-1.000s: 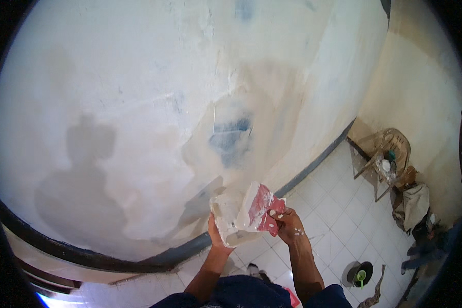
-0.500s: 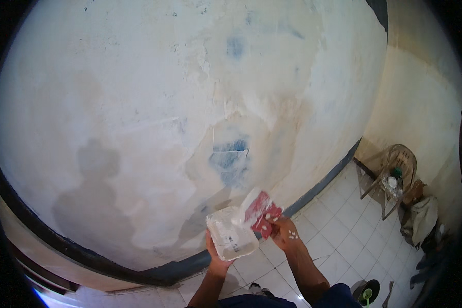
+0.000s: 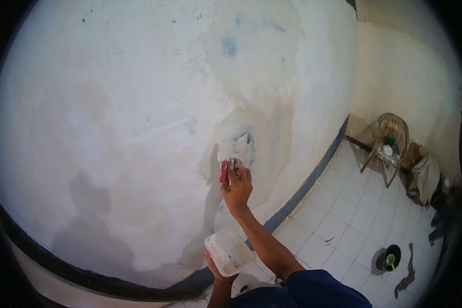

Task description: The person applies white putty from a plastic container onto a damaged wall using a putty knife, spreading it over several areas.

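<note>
My right hand (image 3: 237, 190) is closed on the red grip of a putty knife (image 3: 224, 171). The knife's wide, pale blade lies against the wall (image 3: 154, 169), over a patch with blue stains and white filler. Below it, my left hand (image 3: 215, 269) holds a whitish plastic tub (image 3: 230, 252) by its left side and underside. White filler coats the inside of the tub, which is tilted so that its opening faces me. Part of the left hand's fingers is hidden behind the tub.
A dark baseboard (image 3: 95, 274) runs along the wall's foot. Right of it lies a white tiled floor (image 3: 339, 210). A dirty chair (image 3: 393, 131) with items on it stands by the far corner, near a pale cloth sack (image 3: 425, 177). A black bowl (image 3: 392, 252) holds something green.
My right hand has moved the putty knife from the tub up and forward onto the stained wall patch. The tub stays low in my left hand, and my view has shifted somewhat.
</note>
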A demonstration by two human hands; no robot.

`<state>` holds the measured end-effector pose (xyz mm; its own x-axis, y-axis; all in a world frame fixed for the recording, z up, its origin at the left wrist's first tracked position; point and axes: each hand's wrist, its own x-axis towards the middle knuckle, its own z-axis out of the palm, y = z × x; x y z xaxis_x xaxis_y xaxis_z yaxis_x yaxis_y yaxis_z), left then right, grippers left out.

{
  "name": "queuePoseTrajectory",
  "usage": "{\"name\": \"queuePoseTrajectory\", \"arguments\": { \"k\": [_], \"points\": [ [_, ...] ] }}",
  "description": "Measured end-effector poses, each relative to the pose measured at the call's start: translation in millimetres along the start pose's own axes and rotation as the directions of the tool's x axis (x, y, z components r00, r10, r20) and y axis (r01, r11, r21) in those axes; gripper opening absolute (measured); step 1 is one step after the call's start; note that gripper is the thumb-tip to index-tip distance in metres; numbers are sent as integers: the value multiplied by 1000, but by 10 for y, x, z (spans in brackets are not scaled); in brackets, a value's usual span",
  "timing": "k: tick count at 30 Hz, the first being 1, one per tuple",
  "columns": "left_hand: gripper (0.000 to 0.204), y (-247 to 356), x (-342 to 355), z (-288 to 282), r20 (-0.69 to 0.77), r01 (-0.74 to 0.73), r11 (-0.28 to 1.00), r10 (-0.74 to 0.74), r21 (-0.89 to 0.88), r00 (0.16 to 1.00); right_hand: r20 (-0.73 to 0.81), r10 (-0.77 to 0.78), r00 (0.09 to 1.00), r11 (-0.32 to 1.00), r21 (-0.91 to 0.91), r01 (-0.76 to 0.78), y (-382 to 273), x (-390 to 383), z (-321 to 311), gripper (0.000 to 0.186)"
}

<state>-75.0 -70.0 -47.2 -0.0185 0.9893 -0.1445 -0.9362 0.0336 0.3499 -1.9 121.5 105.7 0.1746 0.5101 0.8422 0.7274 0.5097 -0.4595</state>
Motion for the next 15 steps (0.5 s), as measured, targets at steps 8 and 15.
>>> {"name": "queuePoseTrajectory", "arguments": {
  "k": [8,15],
  "points": [
    [76,98,-31,-141,188,-18,984,-16,178,982,57,-39,998,996,78,34,327,-366,-264,45],
    [77,76,1,-379,154,9,981,-39,193,987,-231,186,955,976,153,-153,1048,-44,-744,12]
  ]
}}
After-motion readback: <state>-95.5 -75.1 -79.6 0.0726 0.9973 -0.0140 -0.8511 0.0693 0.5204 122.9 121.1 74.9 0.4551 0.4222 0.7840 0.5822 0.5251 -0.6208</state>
